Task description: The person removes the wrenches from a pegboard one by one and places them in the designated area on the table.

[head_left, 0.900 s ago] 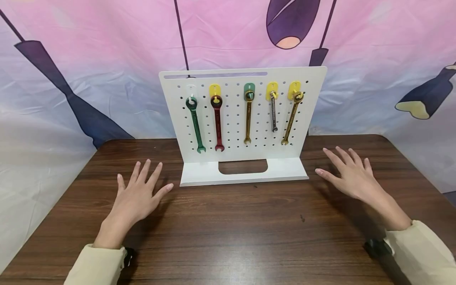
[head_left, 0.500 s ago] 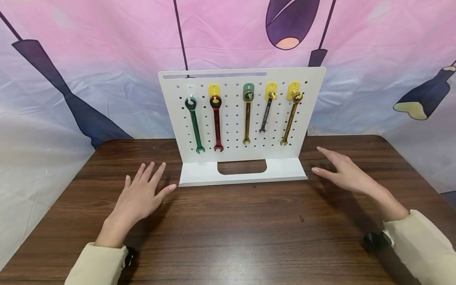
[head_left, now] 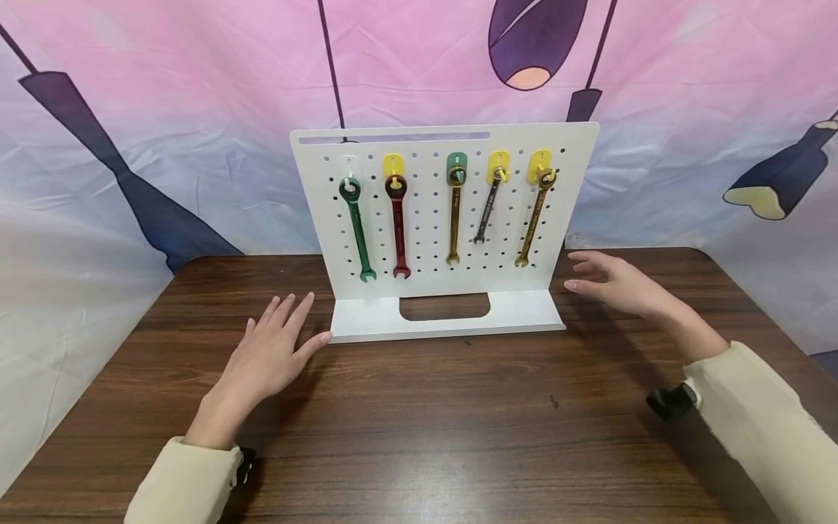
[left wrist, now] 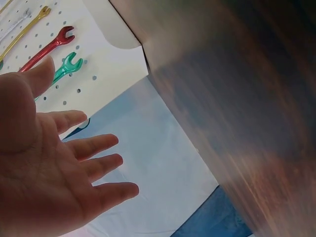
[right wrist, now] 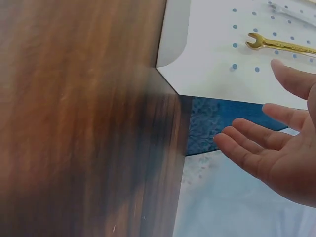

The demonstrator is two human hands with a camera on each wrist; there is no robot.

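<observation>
Five wrenches would exceed my count, so several hang on hooks of a white pegboard [head_left: 428,218]: a green wrench [head_left: 358,233], a red wrench [head_left: 399,233], a gold wrench [head_left: 455,222], a small silver wrench [head_left: 487,211] hanging aslant, and another gold wrench [head_left: 534,222] at the right. My left hand [head_left: 265,356] hovers over the table by the board's lower left corner, fingers spread and holding nothing. Off the board's right edge is my right hand [head_left: 618,285], fingers slightly bent, also holding nothing. Its palm shows in the right wrist view.
The board's white base [head_left: 366,320] stands on a dark wooden table [head_left: 445,422]. A pink and blue printed cloth [head_left: 216,109] hangs behind the table.
My right hand has moved forward and left, towards the board, its fingers drawing together. The left hand has shifted slightly right. The small silver wrench has swung its lower end to the left.
</observation>
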